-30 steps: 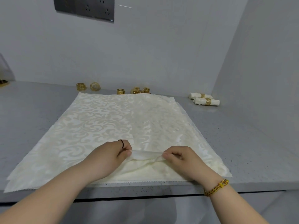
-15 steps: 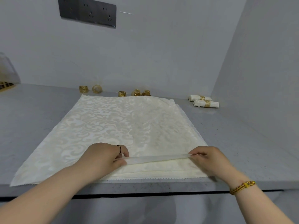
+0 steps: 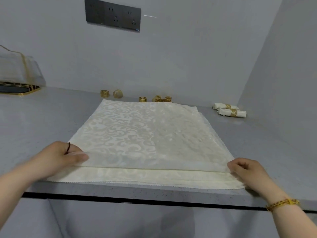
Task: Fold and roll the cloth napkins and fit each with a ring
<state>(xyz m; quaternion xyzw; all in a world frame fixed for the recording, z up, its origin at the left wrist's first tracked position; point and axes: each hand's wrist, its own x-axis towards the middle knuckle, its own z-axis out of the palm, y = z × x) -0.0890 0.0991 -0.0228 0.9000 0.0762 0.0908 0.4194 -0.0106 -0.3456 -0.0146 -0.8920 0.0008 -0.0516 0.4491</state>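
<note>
We're at the very start of a fold here: the top napkin (image 3: 137, 131), cream damask with a scroll pattern, lies spread flat on the grey worktop (image 3: 42, 117), its near edge raised a little off the pile of napkins (image 3: 154, 177) beneath it. The left hand (image 3: 58, 157) is at the cloth's seven o'clock corner, thumb laid along the top and the fingers tucked under, pinching that edge. The right hand (image 3: 247, 170) mirrors it at five o'clock, fingers curled in, nipping the near right corner between thumb and fingertips. Both grips look light, and we judge they hold only the top layer, though the blur at the left corner leaves some doubt. The next move, as we read it, is to carry that near edge up towards twelve o'clock and lay it down square, both corners travelling level so the lower napkins stay put and no slant creeps into the fold. Thin slippery fabric like this could drag its neighbour along. Up at twelve o'clock, just past the far hem, the gold napkin rings (image 3: 142, 99) wait in a loose row by the wall. Out at two o'clock lie two finished rolls (image 3: 231, 112), each already ringed, so we reckon the job is early on.
</note>
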